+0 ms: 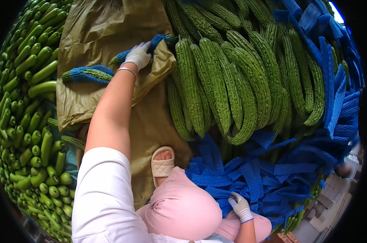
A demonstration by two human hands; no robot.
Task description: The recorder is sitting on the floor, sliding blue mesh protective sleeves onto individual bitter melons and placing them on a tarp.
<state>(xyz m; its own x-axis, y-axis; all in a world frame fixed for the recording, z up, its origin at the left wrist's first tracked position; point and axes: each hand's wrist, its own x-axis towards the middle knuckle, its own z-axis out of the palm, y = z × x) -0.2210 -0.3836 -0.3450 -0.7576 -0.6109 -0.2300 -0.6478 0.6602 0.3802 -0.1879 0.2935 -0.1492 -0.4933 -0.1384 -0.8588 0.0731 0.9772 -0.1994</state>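
Observation:
My left hand [138, 56], in a white knit glove with grey fingertips, is closed over a bitter melon in a blue net sleeve [159, 40]. The melon lies slantwise on a brown plastic sheet [98, 36], its middle hidden under the hand. Left of my wrist rests another bitter melon in a blue net sleeve [88, 74]. My right hand [241, 207], gloved the same way, is low on the right beside my knee. Its fingers are a little apart and touch a heap of loose blue net sleeves [252, 182]; nothing shows held in them.
A big stack of bare bitter melons [232, 85] fills the upper right. More blue net sleeves [341, 109] hang along the right edge. Smooth green gourd-like vegetables [33, 121] are piled on the left. My sandalled foot [163, 164] stands on the brown sheet.

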